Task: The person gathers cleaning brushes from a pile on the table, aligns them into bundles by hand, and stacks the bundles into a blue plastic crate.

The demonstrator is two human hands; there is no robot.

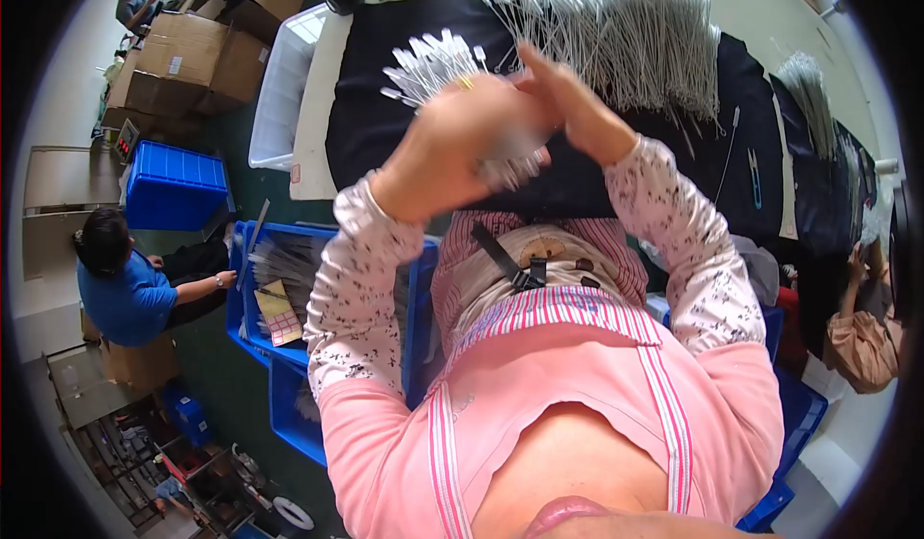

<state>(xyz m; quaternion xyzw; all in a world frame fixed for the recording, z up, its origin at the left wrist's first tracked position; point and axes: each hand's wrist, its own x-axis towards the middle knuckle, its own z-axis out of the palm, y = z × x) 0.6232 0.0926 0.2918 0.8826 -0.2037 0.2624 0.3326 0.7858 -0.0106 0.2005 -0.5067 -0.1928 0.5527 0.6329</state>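
Note:
My left hand (pixel 457 144) is closed around a bundle of thin white-tipped wires (pixel 433 63). Their white ends fan out beyond the knuckles, and more ends show blurred below the palm. My right hand (pixel 582 106) is raised beside it, fingers stretched out and flat, near or against the left hand's fingers; exact contact is blurred. Behind both hands, a large heap of similar thin pale wires (pixel 635 43) lies on a black cloth (pixel 375 125) covering part of the table. A single wire (pixel 729 149) lies apart to the right.
Blue-handled snips (pixel 755 178) lie on the cloth's right side. Another wire pile (pixel 807 96) sits farther right. A white bin (pixel 279 106) stands left of the table; blue crates (pixel 279 226) hold wires below. A person in blue (pixel 130 289) sits at left; another person (pixel 866 332) is at right.

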